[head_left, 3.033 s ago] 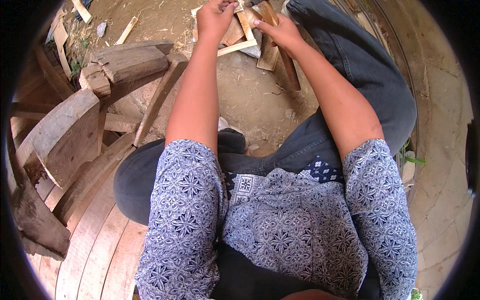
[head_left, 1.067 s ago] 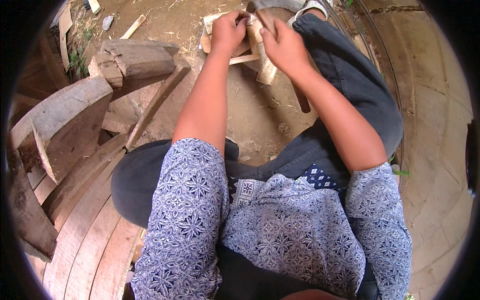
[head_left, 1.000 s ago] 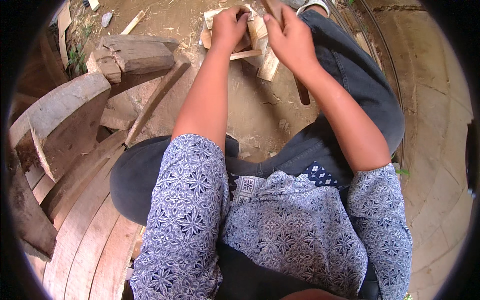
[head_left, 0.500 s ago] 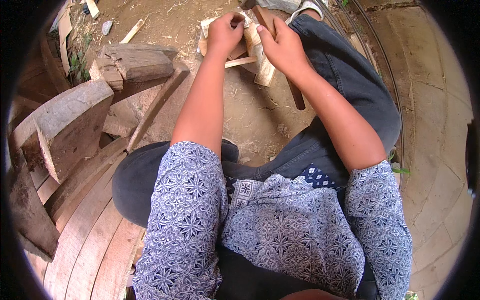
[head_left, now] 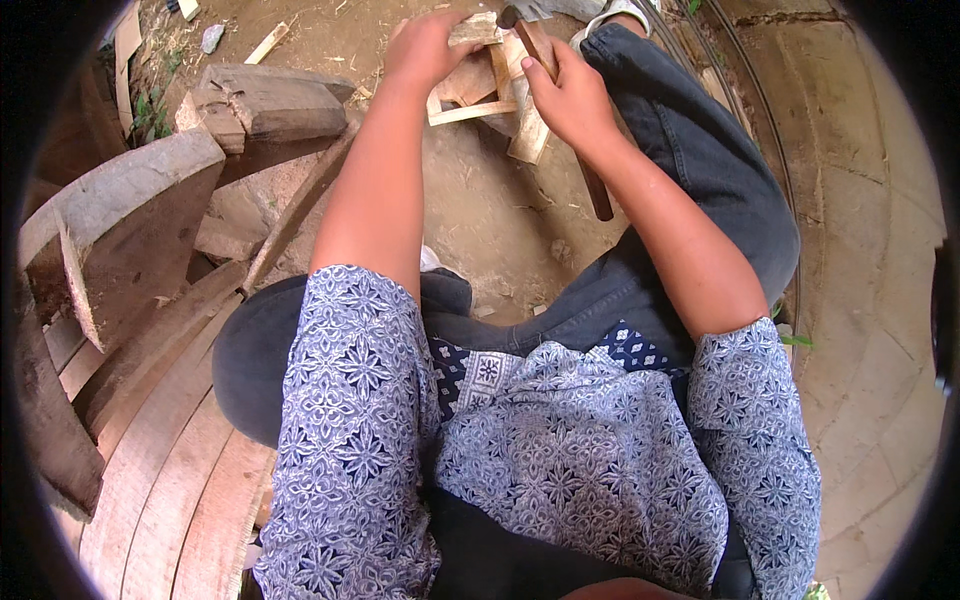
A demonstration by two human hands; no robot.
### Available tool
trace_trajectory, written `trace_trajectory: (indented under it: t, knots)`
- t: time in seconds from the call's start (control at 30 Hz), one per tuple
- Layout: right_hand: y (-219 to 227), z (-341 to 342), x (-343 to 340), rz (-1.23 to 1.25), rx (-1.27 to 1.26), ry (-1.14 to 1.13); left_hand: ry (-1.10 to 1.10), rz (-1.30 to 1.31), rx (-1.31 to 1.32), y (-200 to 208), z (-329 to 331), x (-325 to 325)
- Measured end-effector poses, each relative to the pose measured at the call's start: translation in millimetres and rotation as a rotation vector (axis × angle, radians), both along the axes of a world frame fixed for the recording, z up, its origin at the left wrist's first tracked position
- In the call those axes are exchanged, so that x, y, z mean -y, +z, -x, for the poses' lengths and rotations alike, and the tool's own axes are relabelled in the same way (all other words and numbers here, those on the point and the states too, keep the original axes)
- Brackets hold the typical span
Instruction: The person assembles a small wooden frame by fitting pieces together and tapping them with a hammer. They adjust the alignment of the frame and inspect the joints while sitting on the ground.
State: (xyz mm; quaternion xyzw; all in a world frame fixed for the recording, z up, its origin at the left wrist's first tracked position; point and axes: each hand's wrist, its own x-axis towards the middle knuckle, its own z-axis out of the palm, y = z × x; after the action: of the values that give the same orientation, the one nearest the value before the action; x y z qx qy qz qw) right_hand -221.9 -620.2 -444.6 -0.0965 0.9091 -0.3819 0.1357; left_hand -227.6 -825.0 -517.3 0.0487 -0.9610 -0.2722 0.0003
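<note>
In my right hand [head_left: 575, 105] is a hammer [head_left: 537, 42], the fingers closed round its wooden handle. Its dark head hovers by the top of a small frame of pale wood pieces [head_left: 472, 112] on the ground. My left hand [head_left: 425, 50] grips a short piece of wood [head_left: 474, 29] at the frame's far side, with its fingers partly hidden. A pale strip [head_left: 530, 135] stands on the frame's right side, below the hammer head. The lower end of the handle sticks out under my right wrist.
Rough timber blocks [head_left: 270, 105] and a curved thick beam [head_left: 130, 190] are stacked on the left. Long planks [head_left: 160, 480] lie at the lower left. Wood chips and a grey stone [head_left: 212, 38] are scattered on the dirt. Paving [head_left: 860, 300] runs along the right.
My left hand has shifted left, from pinching above the frame to gripping wood at its far left. The hammer is still in my right hand, its head slightly farther right and lower.
</note>
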Motion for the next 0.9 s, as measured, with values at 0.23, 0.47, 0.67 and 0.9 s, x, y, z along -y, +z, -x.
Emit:
trace_trajectory:
  t: [0.23,0.47,0.67,0.9]
  knots:
    - [18.7,-6.0,13.3,0.283,-0.323,-0.004,0.068,-0.034,0.181,22.0,-3.2,-4.2]
    - [-7.1,-1.0,3.6,0.099,-0.179,-0.012,0.048,-0.092,0.08,1.5,-4.5,-0.1]
    - [-13.4,-3.7,5.7,-0.052,-0.114,-0.02,0.01,-0.058,0.132,19.8,1.3,-4.4]
    - [9.8,5.9,8.3,0.199,-0.248,-0.06,0.037,-0.073,0.155,13.4,-1.0,-1.8]
